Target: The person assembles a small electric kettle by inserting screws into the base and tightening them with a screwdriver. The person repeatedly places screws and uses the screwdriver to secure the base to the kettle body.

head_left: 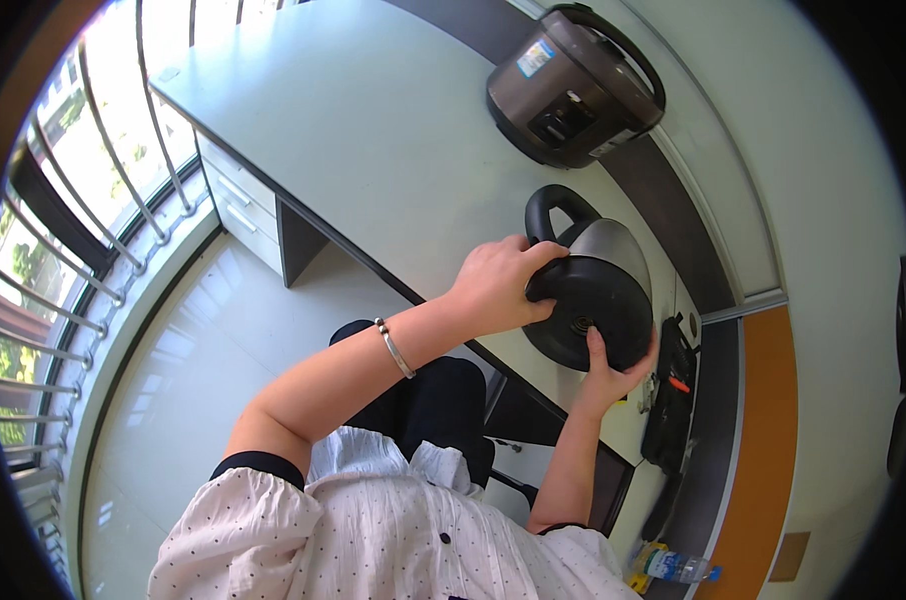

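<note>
Both of my hands hold an electric kettle (621,247) above the desk, tipped so its round black underside (563,333) faces me. The body is silver metal, with a black loop handle (545,205) pointing away. My left hand (508,283) grips the kettle's left edge below the handle, thumb on the underside's rim. With my right hand (618,375) I hold the lower right edge, and that thumb rests near the metal ring socket (581,325) in the middle of the underside. The fingers behind the kettle are partly hidden.
Beyond the kettle, a brown rice cooker (578,90) stands on the pale desk (373,110) by the wall. A black pouch (670,405) with tools lies to the right, and a plastic bottle (678,567) at lower right. Drawers (241,210) and a barred window are at left.
</note>
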The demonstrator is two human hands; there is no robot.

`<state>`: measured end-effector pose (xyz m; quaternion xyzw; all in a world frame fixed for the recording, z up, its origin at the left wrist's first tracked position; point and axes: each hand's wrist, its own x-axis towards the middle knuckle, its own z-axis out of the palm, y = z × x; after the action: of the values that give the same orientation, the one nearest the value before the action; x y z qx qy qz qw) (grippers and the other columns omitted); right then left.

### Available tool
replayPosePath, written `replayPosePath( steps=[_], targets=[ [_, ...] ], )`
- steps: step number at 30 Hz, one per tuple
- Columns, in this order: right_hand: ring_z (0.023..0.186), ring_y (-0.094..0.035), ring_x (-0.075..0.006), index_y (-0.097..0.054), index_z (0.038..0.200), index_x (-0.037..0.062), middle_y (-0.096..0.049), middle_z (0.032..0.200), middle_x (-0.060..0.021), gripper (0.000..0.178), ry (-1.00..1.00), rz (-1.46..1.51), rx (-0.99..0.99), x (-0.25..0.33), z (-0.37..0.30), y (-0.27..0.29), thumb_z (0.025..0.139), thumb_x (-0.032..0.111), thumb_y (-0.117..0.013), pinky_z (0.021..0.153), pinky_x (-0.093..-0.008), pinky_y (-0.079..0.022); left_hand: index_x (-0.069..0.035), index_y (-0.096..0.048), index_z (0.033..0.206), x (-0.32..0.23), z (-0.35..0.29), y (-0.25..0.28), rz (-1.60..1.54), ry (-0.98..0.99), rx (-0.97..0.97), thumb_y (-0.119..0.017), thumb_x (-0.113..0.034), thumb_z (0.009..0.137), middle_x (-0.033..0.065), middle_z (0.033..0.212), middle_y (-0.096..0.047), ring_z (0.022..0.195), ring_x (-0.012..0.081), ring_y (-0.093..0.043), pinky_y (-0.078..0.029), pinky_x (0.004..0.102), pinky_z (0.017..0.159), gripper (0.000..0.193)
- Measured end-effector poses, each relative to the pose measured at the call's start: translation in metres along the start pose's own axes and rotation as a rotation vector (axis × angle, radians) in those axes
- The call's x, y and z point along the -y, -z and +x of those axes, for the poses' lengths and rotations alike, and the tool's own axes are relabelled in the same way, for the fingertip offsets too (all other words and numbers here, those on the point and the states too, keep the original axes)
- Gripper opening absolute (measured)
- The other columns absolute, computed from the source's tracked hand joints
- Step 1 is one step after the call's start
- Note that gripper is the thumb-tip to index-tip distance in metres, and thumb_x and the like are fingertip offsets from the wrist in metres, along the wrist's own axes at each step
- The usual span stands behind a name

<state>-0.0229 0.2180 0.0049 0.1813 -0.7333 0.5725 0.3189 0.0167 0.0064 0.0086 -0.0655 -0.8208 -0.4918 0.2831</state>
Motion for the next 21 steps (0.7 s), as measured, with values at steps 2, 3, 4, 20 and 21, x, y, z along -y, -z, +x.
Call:
replayPosePath(
  steps=[2,3,4,20,21],
  targets=[
    [0.115,-0.051,-0.0232,-0.044,0.133,0.0023,-0.05,0.128,-0.011,0.077,-0.03,0.104,-0.04,-0.004,-0.006,0.002,0.067,0.006,-0.084,0.102,-0.0354,-0.039,-0.015,-0.058,0.12,-0.009,0.001,0.0,0.077,-0.074,-0.02,-0.075,-0.021,0.066,0.01,0.088,-0.059,0.081,0.0272,-0.059,-0.047,0.0382,0.069,0.057],
    [0.114,-0.051,-0.0231,-0.044,0.132,0.0023,-0.05,0.127,-0.0107,0.076,-0.049,0.139,-0.051,-0.006,-0.009,0.003,0.068,0.004,-0.083,0.102,-0.0354,-0.04,-0.016,-0.059,0.12,-0.014,0.001,0.0,0.101,-0.087,-0.01,-0.075,-0.021,0.067,0.0097,0.087,-0.058,0.08,0.0271,-0.059,-0.047,0.0383,0.068,0.057],
    [0.114,-0.051,-0.0231,-0.043,0.132,0.0023,-0.05,0.127,-0.0104,0.074,-0.067,0.174,-0.062,-0.007,-0.011,0.005,0.068,0.003,-0.082,0.102,-0.0354,-0.04,-0.016,-0.059,0.12,-0.02,0.002,0.001,0.126,-0.1,-0.001,-0.075,-0.022,0.067,0.0093,0.086,-0.058,0.079,0.0271,-0.058,-0.046,0.0384,0.067,0.056],
    [0.118,-0.049,-0.024,-0.039,0.136,0.001,-0.049,0.13,-0.0131,0.08,-0.252,0.437,-0.147,-0.013,-0.018,0.016,0.068,0.0,-0.081,0.104,-0.0367,-0.038,-0.016,-0.058,0.124,-0.042,0.008,-0.01,0.15,-0.285,-0.025,-0.08,-0.017,0.066,0.008,0.088,-0.055,0.078,0.0272,-0.056,-0.046,0.0375,0.068,0.062],
    [0.118,-0.049,-0.024,-0.039,0.136,0.001,-0.049,0.13,-0.0131,0.081,-0.255,0.437,-0.147,-0.014,-0.018,0.016,0.068,0.0,-0.081,0.104,-0.0365,-0.037,-0.016,-0.056,0.125,-0.041,0.008,-0.011,0.148,-0.276,-0.019,-0.081,-0.017,0.065,0.0083,0.09,-0.056,0.08,0.0269,-0.057,-0.047,0.0378,0.071,0.065]
  ],
)
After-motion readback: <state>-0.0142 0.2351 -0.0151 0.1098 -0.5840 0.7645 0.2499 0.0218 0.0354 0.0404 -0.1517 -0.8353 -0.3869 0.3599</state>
